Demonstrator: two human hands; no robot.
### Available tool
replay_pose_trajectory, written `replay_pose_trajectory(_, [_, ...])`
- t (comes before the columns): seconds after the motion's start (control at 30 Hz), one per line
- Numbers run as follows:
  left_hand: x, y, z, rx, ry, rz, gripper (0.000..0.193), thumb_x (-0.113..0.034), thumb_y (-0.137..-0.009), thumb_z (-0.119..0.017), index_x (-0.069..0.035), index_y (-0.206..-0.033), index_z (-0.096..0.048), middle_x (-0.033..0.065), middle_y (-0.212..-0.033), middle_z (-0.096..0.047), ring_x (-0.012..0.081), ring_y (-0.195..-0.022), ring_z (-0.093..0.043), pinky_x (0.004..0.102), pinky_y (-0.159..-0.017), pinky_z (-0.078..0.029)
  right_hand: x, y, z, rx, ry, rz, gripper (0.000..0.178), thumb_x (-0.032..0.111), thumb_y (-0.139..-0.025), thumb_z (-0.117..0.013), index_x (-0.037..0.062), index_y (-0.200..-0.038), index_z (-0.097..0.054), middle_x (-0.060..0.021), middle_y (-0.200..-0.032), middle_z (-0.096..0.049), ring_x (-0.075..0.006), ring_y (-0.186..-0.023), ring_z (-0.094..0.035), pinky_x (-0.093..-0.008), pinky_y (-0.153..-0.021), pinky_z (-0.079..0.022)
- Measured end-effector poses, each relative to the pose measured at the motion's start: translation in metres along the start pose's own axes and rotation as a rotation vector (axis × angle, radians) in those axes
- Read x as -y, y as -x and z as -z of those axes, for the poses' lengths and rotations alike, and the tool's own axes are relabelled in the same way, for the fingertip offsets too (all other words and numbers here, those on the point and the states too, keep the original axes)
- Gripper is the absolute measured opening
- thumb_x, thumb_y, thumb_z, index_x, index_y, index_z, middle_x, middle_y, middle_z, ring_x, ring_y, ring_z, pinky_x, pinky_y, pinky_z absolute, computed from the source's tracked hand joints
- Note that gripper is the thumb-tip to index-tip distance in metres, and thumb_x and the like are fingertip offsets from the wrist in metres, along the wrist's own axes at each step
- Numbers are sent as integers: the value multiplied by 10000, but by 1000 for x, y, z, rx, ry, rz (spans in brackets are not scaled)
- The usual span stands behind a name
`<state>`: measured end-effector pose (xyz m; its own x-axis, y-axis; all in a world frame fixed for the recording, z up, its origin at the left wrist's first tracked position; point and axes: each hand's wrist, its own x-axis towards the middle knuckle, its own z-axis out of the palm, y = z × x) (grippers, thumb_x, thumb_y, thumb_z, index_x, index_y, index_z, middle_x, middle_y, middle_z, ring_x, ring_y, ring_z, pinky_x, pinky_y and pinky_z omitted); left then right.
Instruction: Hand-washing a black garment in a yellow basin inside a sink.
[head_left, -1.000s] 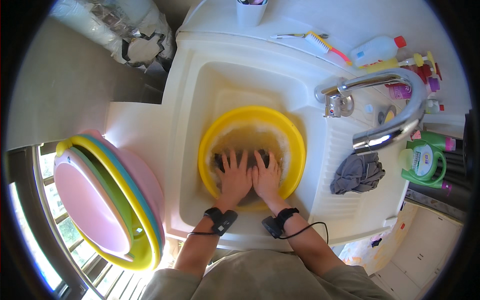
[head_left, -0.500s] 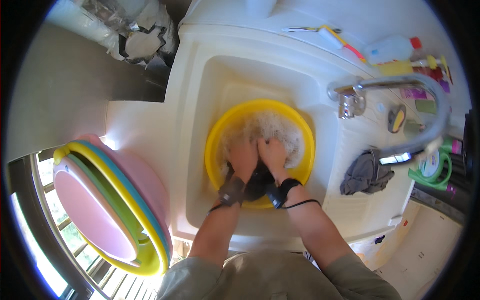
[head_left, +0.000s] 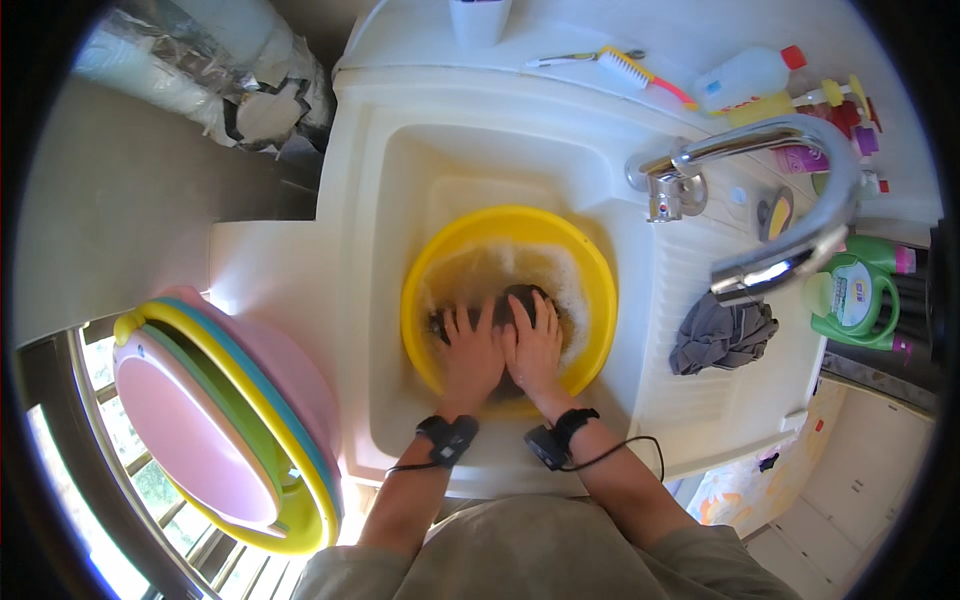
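A yellow basin [head_left: 608, 300] holds cloudy brownish water with white suds along its far and right sides. In it lies a bunched wet dark cloth [head_left: 522, 294], partly under water and partly hidden by my hands. My left hand [head_left: 472, 358] rests palm down on its left part, fingers spread. Beside it, thumbs close together, my right hand [head_left: 536, 350] lies over the raised lump of the cloth, fingers apart and slightly bent. Neither hand is closed around the fabric. Black bands with small devices sit on both wrists.
The basin stands in a white sink [head_left: 390, 190]. A chrome tap [head_left: 770, 140] arches over the right side, above a crumpled grey cloth [head_left: 722, 335] on the ridged drainboard. Brush [head_left: 625, 66], bottles [head_left: 750, 78] and a green jug [head_left: 855, 300] line the back and right. Stacked plastic basins [head_left: 195, 430] lean at left.
Both hands have gone from closed fists on the cloth to spread fingers lying on it. A dark lump now shows beneath the right fingers, and fewer suds cover the water. The view has shifted slightly.
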<state>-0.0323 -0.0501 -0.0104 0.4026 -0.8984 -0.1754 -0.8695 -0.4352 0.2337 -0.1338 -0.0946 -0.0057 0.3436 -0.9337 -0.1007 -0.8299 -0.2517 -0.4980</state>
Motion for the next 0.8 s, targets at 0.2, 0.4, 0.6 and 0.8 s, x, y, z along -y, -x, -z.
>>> replay_pose_trajectory(0.2, [-2,-24,-16,102,251,113,404,-289,-959,-509,-135,-1332,-524,224,-1317,-464,442,-1215,-411,682,-942,-304,-15,-22,-31,66,71,-64,407,289,-900,-599,150,-1283,-593,-216,-1278,-524,-429,-1143,-480,-557,-933,-420])
replay_pose_trajectory(0.4, [-11,-46,-34,218,155,150,351,-295,-940,-524,-100,-1224,-585,226,-1222,-518,444,-1177,-440,660,-954,-313,-31,-53,-40,269,98,-238,343,358,-900,-571,115,-1112,-686,-254,-1063,-646,-442,-1068,-566,-553,-890,-457])
replay_pose_trajectory(0.6, [23,-88,-43,18,561,499,541,-484,-913,-565,-71,-1263,-582,223,-1230,-598,365,-1215,-513,447,-1057,-370,14,-106,23,355,-239,-167,428,436,-944,-524,63,-1077,-687,-197,-1000,-694,-388,-1018,-616,-459,-858,-493])
replay_pose_trajectory(0.8, [26,-46,41,146,647,217,521,-493,-931,-551,-109,-1280,-597,161,-1205,-643,336,-1137,-579,417,-1007,-429,-3,-67,65,476,-863,-96,326,292,-906,-617,79,-1149,-658,-136,-1081,-661,-334,-979,-602,-411,-916,-469])
